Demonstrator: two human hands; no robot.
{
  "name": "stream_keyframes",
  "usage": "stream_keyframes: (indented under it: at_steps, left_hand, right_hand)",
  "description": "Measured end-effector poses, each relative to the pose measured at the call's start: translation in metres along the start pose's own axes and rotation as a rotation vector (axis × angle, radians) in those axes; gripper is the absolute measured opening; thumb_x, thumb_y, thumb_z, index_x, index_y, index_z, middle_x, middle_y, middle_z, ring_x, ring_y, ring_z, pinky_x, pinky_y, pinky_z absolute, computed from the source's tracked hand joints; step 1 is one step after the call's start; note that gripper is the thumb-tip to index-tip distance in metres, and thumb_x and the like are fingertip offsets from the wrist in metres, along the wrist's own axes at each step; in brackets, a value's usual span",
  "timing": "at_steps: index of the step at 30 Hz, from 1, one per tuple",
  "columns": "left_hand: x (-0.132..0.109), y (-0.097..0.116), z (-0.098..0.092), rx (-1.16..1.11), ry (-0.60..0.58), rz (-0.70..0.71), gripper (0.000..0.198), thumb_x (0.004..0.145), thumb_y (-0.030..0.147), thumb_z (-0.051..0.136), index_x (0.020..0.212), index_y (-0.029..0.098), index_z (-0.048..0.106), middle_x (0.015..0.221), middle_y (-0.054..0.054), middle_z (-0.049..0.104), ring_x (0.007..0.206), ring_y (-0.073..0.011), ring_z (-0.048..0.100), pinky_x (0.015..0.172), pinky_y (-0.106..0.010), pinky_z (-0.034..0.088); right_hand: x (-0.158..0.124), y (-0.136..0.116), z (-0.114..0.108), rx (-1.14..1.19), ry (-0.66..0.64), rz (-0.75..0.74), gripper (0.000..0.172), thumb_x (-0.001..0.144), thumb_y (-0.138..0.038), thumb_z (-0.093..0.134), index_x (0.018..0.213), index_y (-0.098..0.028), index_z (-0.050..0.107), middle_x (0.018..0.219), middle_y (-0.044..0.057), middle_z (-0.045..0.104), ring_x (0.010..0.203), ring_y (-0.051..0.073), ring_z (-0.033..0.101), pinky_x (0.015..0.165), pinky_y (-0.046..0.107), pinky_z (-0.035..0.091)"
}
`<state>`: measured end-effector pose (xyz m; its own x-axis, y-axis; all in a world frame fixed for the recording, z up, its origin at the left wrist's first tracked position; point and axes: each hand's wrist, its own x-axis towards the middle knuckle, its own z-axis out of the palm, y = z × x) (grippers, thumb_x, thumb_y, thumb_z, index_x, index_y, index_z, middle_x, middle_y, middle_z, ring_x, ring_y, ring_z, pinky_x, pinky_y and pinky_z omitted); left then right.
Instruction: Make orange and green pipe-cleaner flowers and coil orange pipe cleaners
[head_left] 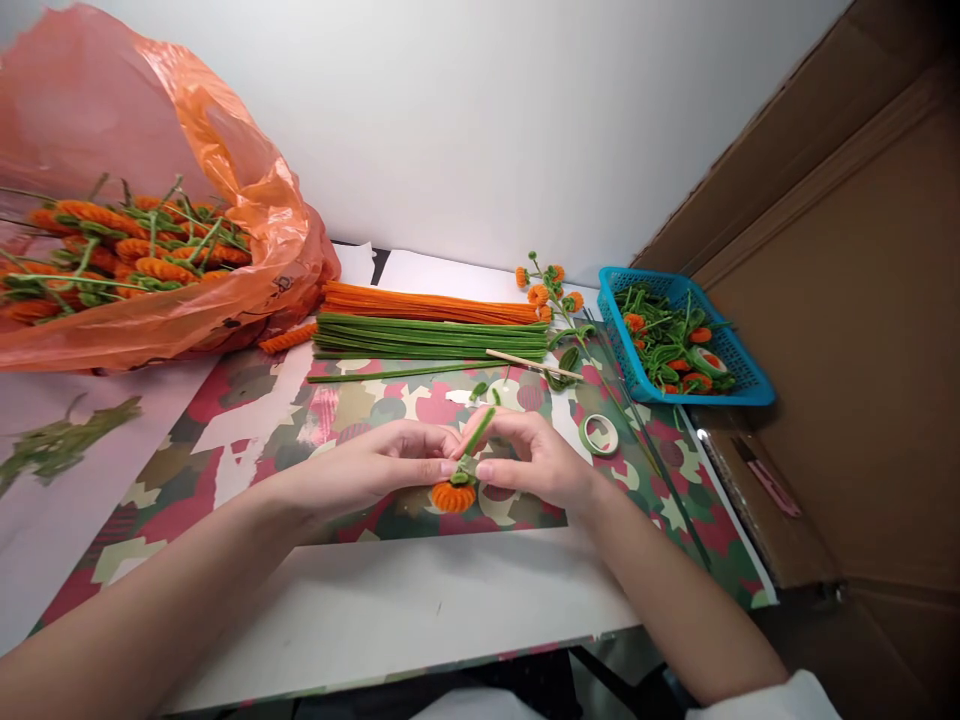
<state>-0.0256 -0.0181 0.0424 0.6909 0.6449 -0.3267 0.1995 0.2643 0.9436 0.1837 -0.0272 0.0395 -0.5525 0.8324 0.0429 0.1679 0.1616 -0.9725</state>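
The orange flower [453,497] hangs head-down above the counter [420,610], its green stem [480,432] slanting up between the two hands. The left hand [394,457] pinches it near the green base; the right hand [536,462] is half curled just beside, and I can't tell whether its fingertips grip anything. Beyond lie green strips [427,337] and orange strips [427,302]. At right, the blue basket [720,396] hides the bottom of its heap; the orange bag [262,195] runs out of view at left.
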Motion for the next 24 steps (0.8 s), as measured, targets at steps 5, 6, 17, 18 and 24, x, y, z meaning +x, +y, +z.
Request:
stream_keyframes:
  at_steps: [5,6,17,18,24]
  left_hand:
    - [-0.001,0.003,0.000,0.026,-0.048,-0.024,0.025,0.086,0.044,0.055,0.078,0.020,0.057,0.075,-0.002,0.053,0.067,-0.0165,0.052,0.057,-0.027,0.045]
    - [-0.001,0.003,0.000,0.021,-0.045,-0.025,0.024,0.086,0.043,0.055,0.078,0.020,0.057,0.075,-0.002,0.053,0.068,-0.0165,0.053,0.058,-0.027,0.045]
    - [0.005,-0.005,-0.006,0.033,0.042,0.018,0.022,0.084,0.040,0.058,0.074,0.020,0.061,0.077,-0.003,0.060,0.067,-0.0167,0.057,0.058,-0.027,0.047]
    - [0.006,-0.006,-0.005,0.060,0.086,0.064,0.024,0.085,0.041,0.057,0.075,0.020,0.063,0.079,-0.004,0.061,0.070,-0.0171,0.059,0.060,-0.028,0.048]
    - [0.011,-0.014,0.008,0.295,0.371,0.361,0.036,0.074,0.032,0.073,0.107,0.022,0.063,0.105,-0.006,0.065,0.097,-0.0224,0.062,0.084,-0.035,0.053]
  right_hand:
    - [0.002,-0.002,0.003,-0.073,0.054,0.010,0.006,0.081,-0.024,0.067,0.077,-0.020,0.070,0.084,0.002,0.067,0.083,0.016,0.062,0.080,0.032,0.050]
    - [0.002,-0.003,0.004,-0.081,0.053,0.013,0.006,0.081,-0.022,0.066,0.077,-0.020,0.070,0.083,0.002,0.067,0.082,0.016,0.062,0.080,0.032,0.050]
    - [0.000,-0.005,0.012,-0.128,0.215,0.011,0.004,0.077,-0.020,0.068,0.073,-0.019,0.069,0.073,0.001,0.065,0.070,0.015,0.060,0.068,0.029,0.049]
    - [0.001,-0.004,0.013,-0.148,0.254,0.020,0.005,0.078,-0.020,0.067,0.073,-0.019,0.068,0.073,0.001,0.065,0.072,0.016,0.061,0.069,0.029,0.049]
    - [0.002,0.004,0.017,-0.143,0.453,0.014,0.005,0.082,-0.020,0.061,0.081,-0.019,0.066,0.084,0.003,0.068,0.082,0.017,0.064,0.077,0.031,0.050]
